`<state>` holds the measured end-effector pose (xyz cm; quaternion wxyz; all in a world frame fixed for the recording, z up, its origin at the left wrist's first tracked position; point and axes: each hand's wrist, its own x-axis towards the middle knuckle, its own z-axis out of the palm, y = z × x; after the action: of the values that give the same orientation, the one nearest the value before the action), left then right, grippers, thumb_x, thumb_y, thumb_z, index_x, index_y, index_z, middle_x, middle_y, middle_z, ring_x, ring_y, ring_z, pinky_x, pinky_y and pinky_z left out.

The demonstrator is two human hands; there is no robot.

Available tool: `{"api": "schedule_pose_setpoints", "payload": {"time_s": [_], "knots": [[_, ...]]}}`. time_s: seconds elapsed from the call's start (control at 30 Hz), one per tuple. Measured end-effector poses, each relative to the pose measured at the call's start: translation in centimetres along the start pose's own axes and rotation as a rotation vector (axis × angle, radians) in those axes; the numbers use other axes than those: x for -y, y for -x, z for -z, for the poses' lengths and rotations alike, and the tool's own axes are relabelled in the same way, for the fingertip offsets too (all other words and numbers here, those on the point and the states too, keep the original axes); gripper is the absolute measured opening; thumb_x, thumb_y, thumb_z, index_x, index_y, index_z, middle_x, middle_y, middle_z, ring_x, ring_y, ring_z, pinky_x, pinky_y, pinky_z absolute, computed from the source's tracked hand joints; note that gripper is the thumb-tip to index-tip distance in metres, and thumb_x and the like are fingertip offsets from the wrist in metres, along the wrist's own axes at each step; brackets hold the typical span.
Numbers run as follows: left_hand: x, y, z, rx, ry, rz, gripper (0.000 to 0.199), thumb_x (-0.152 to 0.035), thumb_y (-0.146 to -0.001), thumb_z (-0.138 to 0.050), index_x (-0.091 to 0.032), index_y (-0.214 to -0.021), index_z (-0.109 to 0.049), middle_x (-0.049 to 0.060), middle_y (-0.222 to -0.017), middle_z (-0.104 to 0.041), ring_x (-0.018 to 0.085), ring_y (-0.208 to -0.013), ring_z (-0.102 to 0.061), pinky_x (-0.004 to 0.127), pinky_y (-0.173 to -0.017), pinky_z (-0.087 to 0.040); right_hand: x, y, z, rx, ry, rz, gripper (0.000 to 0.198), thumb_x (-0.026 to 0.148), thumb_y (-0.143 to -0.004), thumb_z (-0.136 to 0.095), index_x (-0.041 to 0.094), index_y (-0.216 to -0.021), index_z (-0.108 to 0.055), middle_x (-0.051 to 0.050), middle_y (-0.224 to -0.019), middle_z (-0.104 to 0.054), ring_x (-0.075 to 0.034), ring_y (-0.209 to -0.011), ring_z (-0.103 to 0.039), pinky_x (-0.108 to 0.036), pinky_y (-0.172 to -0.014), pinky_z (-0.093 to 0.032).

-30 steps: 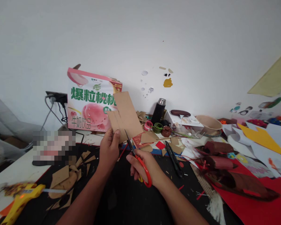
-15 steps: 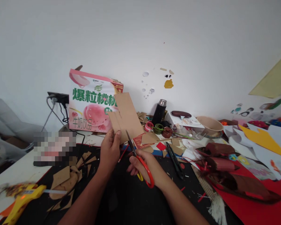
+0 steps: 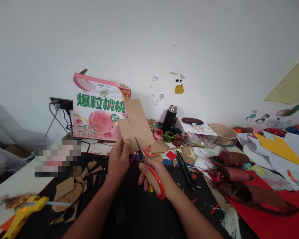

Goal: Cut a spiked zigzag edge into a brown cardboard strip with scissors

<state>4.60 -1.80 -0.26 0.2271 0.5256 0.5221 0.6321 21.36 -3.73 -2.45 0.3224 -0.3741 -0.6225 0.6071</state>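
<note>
A brown piece of cardboard [image 3: 139,119] is raised above the table, pinched at its lower left corner between the thumb and fingers of my left hand [image 3: 119,156]. A slit runs down into it from its stepped top edge. My right hand [image 3: 155,176] is closed round the scissors [image 3: 157,181], which have red and yellow handles. Their dark blades point up and to the left, at the lower edge of the cardboard; whether they bite into it I cannot tell.
A pink drink box [image 3: 99,106] stands against the wall behind. Cardboard scraps [image 3: 67,192] and a yellow glue gun [image 3: 25,215] lie at left. A utility knife [image 3: 185,171] is right of my hands, beyond it brown model boats [image 3: 256,197]. Behind stand paint pots [image 3: 168,136] and a black flask [image 3: 169,118].
The cardboard and my left hand have shifted slightly to the right. The lower scissor handle and the fingers in it have swung a little; the scissors stay at the lower edge.
</note>
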Motion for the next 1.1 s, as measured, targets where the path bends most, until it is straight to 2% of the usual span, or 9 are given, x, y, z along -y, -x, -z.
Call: {"api": "schedule_pose_setpoints", "payload": {"time_s": [0.3, 0.5, 0.87, 1.1], "knots": [[0.4, 0.0, -0.1, 0.023, 0.042, 0.018, 0.038, -0.05, -0.102, -0.052, -0.019, -0.117, -0.067, 0.011, -0.115, -0.075, 0.028, -0.106, -0.07, 0.038, -0.092, -0.053, 0.9, 0.1, -0.2, -0.019, -0.001, -0.032, 0.057, 0.077, -0.092, -0.06, 0.02, -0.093, -0.056, 0.002, -0.061, -0.067, -0.011, -0.036, -0.055, -0.018, -0.035, -0.038], [0.5, -0.1, -0.2, 0.012, -0.015, -0.009, 0.037, -0.049, -0.102, -0.051, -0.018, -0.115, -0.067, 0.012, -0.116, -0.076, 0.028, -0.104, -0.07, 0.04, -0.093, -0.052, 0.8, 0.2, -0.2, -0.053, 0.05, -0.055, 0.056, 0.075, -0.095, -0.056, 0.02, -0.087, -0.054, 0.004, -0.054, -0.062, -0.01, -0.034, -0.053, -0.018, -0.034, -0.036], [1.0, -0.1, -0.5, 0.016, -0.026, 0.001, 0.039, -0.051, -0.102, -0.05, -0.019, -0.117, -0.067, 0.012, -0.118, -0.075, 0.029, -0.109, -0.069, 0.041, -0.097, -0.052, -0.1, 0.1, -0.5, -0.093, 0.036, -0.056, 0.056, 0.075, -0.096, -0.056, 0.019, -0.092, -0.06, 0.006, -0.052, -0.057, -0.01, -0.034, -0.051, -0.017, -0.032, -0.036], [1.3, -0.2, -0.6, 0.028, 0.025, 0.04, 0.042, -0.053, -0.101, -0.052, -0.019, -0.121, -0.067, 0.014, -0.123, -0.074, 0.03, -0.113, -0.069, 0.042, -0.1, -0.052, 0.7, 0.2, -1.0, -0.134, 0.057, -0.114, 0.052, 0.071, -0.092, -0.063, 0.02, -0.088, -0.057, 0.009, -0.046, -0.051, -0.009, -0.031, -0.042, -0.017, -0.031, -0.033]]}}
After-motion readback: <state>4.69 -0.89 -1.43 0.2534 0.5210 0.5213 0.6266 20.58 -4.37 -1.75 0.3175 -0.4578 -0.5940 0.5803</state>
